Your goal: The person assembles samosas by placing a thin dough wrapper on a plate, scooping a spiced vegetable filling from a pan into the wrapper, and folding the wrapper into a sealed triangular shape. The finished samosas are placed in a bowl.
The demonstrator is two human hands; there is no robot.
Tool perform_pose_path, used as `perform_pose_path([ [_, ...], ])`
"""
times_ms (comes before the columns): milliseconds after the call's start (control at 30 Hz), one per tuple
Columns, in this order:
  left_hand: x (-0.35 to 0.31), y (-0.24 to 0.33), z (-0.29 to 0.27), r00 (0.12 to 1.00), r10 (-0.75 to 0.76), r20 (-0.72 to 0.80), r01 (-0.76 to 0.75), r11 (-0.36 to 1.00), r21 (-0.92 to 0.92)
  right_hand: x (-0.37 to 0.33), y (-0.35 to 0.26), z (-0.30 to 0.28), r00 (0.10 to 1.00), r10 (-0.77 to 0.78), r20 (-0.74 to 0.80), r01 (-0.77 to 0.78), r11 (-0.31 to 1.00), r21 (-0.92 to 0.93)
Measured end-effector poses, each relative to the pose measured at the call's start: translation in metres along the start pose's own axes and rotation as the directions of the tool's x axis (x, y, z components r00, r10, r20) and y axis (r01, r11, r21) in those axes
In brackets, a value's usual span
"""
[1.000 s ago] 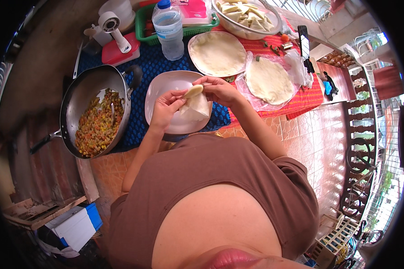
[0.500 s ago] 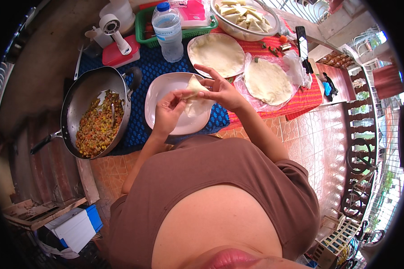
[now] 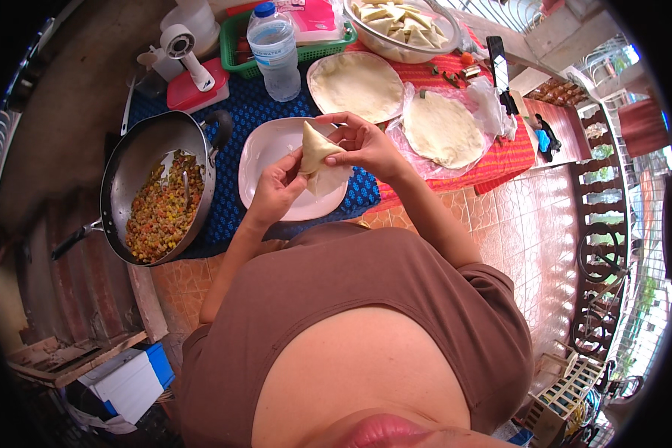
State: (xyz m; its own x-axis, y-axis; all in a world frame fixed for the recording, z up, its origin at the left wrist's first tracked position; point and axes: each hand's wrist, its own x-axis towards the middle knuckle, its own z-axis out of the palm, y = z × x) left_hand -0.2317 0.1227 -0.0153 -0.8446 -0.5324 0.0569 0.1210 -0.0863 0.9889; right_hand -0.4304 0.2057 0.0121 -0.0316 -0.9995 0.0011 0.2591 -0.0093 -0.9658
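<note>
Between my two hands is a triangular folded pastry (image 3: 317,148) of pale dough, its point turned up and a loose flap hanging below. My left hand (image 3: 278,190) pinches its lower left side. My right hand (image 3: 366,149) grips the right side, thumb across the front. Beneath them lies a pinkish-white square plate (image 3: 257,160). To the left stands a wok (image 3: 119,172) of diced, cooked vegetable filling (image 3: 160,205) with a spoon in it. Flat round dough sheets rest beyond my right hand, one stack on a plate (image 3: 358,86), another on plastic wrap (image 3: 442,131).
A glass bowl (image 3: 407,51) of folded triangles stands at the far right. Farther back are a water bottle (image 3: 275,56), a green basket (image 3: 325,51), a red-lidded container (image 3: 198,88) and a small white fan (image 3: 187,52). A phone on a stand (image 3: 500,67) is at the table's right edge.
The pastry has been turned and raised slightly, so more of its triangular face shows. My right fingers have curled in around it, where the index finger was stretched out before.
</note>
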Motion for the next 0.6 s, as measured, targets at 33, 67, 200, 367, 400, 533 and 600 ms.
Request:
perform_pose_path([
  [33,-0.002,0.000,0.002,1.000,-0.001,-0.009,0.001,1.000,0.022,0.000,0.000,0.001,1.000,0.011,-0.012,-0.011,1.000,0.003],
  [67,-0.002,0.002,0.004,1.000,0.001,-0.017,0.000,0.999,0.042,0.000,0.002,0.002,1.000,-0.006,-0.020,0.005,1.000,-0.027],
  [200,0.005,0.009,0.015,0.994,0.017,-0.106,-0.020,0.999,-0.031,0.001,0.006,0.009,0.999,-0.045,-0.019,0.042,0.991,-0.130],
  [367,0.009,0.008,0.021,0.967,0.053,-0.249,-0.075,0.994,-0.082,-0.007,-0.017,0.027,0.978,-0.187,-0.092,0.112,0.843,-0.527],
  [400,0.009,0.006,0.020,0.962,0.072,-0.262,-0.086,0.995,-0.043,-0.009,-0.021,0.033,0.946,-0.318,-0.058,0.219,0.763,-0.608],
  [533,0.006,0.004,0.020,0.944,0.139,-0.301,-0.091,0.981,0.170,-0.001,-0.015,0.040,0.801,-0.598,-0.028,0.350,0.506,-0.788],
  [600,0.006,0.008,0.021,0.931,0.191,-0.311,-0.093,0.948,0.304,0.004,-0.013,0.044,0.732,-0.680,-0.031,0.342,0.406,-0.847],
])
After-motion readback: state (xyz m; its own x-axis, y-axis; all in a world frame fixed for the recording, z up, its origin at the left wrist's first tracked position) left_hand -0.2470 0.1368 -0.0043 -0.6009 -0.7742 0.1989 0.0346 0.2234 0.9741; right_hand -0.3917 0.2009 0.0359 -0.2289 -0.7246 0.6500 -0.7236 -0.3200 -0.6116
